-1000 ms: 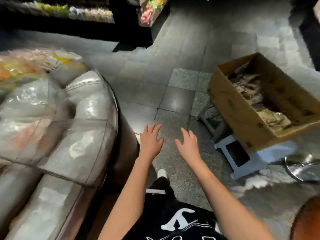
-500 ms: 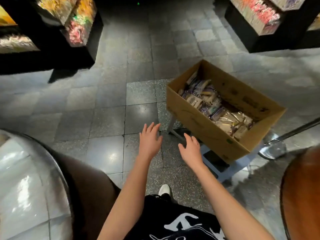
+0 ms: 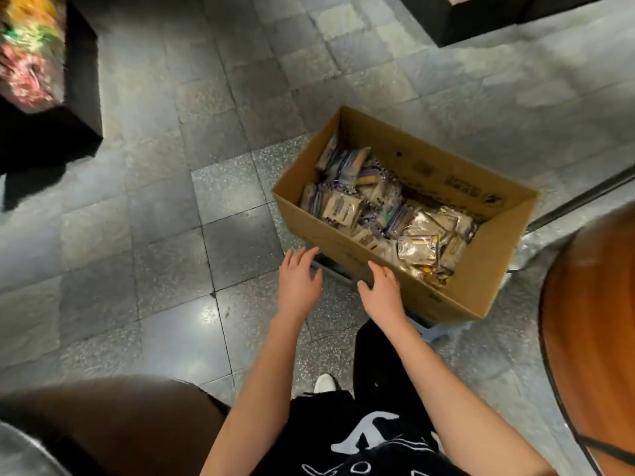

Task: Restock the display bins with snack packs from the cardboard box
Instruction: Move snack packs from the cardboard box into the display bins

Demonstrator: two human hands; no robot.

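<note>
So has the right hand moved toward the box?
Yes. The right hand has come toward the box: a second ago it was well short of it; now its fingers overlap the near wall in view.

The view is swinging away from the clear display bin (image 3: 17,455), which is shrinking to a grey sliver at 7 o'clock beside its brown base (image 3: 120,424). The cardboard box (image 3: 457,293) is sliding from the 3 o'clock edge toward the middle and growing larger. The snack packs (image 3: 378,207) inside it are coming into sharper sight. The left hand (image 3: 299,286) and right hand (image 3: 381,295), a second ago over bare floor well apart from the box, are closing on it. The right is now showing in front of its near wall, and the left is arriving just beside its near corner. An orange-brown rounded surface (image 3: 591,321) is spreading in at 4 o'clock.
</note>
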